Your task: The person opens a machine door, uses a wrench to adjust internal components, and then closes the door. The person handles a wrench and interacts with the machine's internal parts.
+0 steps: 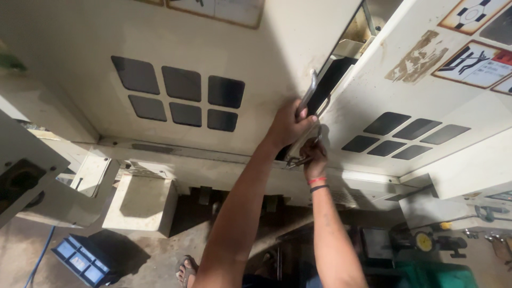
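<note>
Our left hand [290, 125] has its fingers wrapped shut around the metal door handle [308, 96] of the left sliding door [213, 58], at about twelve o'clock from our body. Our right hand [314, 157] closes its fingers on the lower handle end [298, 159] just below — at five o'clock from the left. We judge the doors are mid-slide, a dark gap [333, 80] showing between them; the next move calls for a steady sideways pull against the right door [426, 106].
</note>
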